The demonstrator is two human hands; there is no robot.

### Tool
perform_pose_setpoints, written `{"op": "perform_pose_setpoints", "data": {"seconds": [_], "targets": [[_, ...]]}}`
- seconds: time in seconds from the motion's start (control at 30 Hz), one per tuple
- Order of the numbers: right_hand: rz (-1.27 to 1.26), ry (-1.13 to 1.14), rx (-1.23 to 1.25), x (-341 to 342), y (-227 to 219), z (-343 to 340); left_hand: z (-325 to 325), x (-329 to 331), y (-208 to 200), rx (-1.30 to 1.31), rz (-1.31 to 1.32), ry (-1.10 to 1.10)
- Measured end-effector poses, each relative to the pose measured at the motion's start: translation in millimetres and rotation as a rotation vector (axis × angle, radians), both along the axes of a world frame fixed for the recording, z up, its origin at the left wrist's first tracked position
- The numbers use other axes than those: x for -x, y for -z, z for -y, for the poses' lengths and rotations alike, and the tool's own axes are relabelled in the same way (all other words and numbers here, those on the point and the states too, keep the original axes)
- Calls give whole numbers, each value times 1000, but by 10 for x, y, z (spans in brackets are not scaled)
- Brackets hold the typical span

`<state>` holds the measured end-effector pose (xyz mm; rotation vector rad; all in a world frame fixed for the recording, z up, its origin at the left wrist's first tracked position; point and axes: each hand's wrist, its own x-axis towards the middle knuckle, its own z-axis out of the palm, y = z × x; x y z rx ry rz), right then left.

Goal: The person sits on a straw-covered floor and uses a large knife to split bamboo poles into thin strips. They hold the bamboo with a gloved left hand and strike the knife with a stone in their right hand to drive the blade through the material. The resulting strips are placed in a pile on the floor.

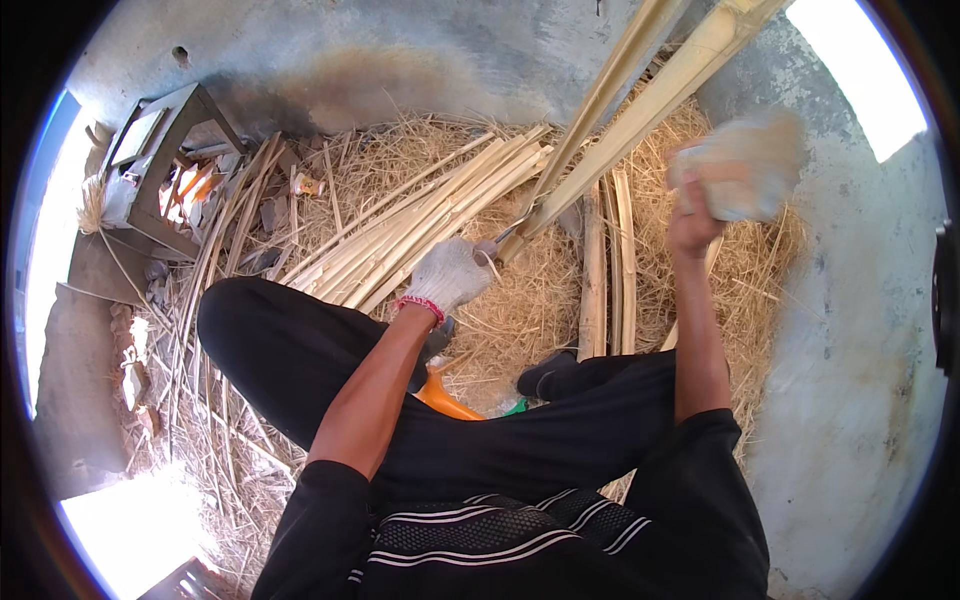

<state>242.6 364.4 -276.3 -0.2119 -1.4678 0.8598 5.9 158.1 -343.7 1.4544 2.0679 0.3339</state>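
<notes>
Left hand [448, 276] around tool handle [486, 248], right hand [693, 218] wide with blurred block [742, 168].

Glove [448, 277] greyish-white, cuff [422, 304] pinkish-red; split bamboo [648, 108] pale yellow

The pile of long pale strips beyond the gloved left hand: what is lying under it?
Straw-like shavings show along the edges of the pale strips and probably continue beneath. Whatever lies under the middle is covered and cannot be seen.
</notes>
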Motion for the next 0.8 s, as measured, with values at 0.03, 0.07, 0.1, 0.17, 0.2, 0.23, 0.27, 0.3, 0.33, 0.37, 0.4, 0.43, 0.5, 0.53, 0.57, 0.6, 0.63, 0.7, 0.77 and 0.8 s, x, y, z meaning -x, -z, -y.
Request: {"op": "perform_pose_setpoints", "data": {"seconds": [0.03, 0.07, 0.1, 0.17, 0.2, 0.23, 0.27, 0.3, 0.33, 0.37, 0.4, 0.43, 0.5, 0.53, 0.57, 0.6, 0.63, 0.7, 0.77, 0.8], "targets": [[217, 4, 385, -41, 455, 84, 33, -77, -148, 6, 52, -28], [1012, -128, 969, 45, 471, 105, 70, -116, -121, 69, 55, -76], [1200, 93, 873, 197, 823, 83, 8, -117, -46, 115, 49, -115], [672, -218, 1221, 342, 896, 214, -22, 73, 302, 86, 54, -170], [763, -235, 1156, 323, 813, 173, -56, 55, 355, 4, 37, -165], [833, -251, 1113, 299, 775, 234, -16, 55, 387, -55, 7, -143], [906, -248, 1077, 206, 737, 319, 14, 13, 430, -111, -10, -108], [1003, -225, 1034, 165, 849, 367, 37, 67, 518, -184, 61, -186], [1102, -187, 976, 129, 1007, 314, -19, 142, 493, -140, 40, -151], [1192, -161, 924, 132, 1046, 345, -59, 255, 455, -84, 9, -117], [1145, -166, 923, 93, 1048, 359, -101, 389, 409, -27, -22, -85], [1097, -181, 934, 117, 993, 473, -86, 554, 305, -20, -65, -37], [1066, -195, 1038, -79, 1119, 423, -45, 650, -270, -136, -97, 144], [1022, -165, 1043, -142, 1124, 416, -55, 673, -487, 17, -28, 77], [979, -144, 1038, -156, 1044, 441, -45, 745, -425, 17, -13, 54], [934, -120, 1035, -177, 941, 475, -5, 800, -346, 17, 2, 33], [899, -91, 1101, -171, 759, 544, 21, 789, -255, 53, 0, 21], [804, -94, 1120, -194, 595, 609, 82, 751, -11, 128, -14, -7], [730, -96, 1119, -254, 493, 640, 46, 728, 267, 102, 1, -11], [690, -98, 1047, -256, 478, 662, 39, 729, 391, 91, 8, -14]]}}
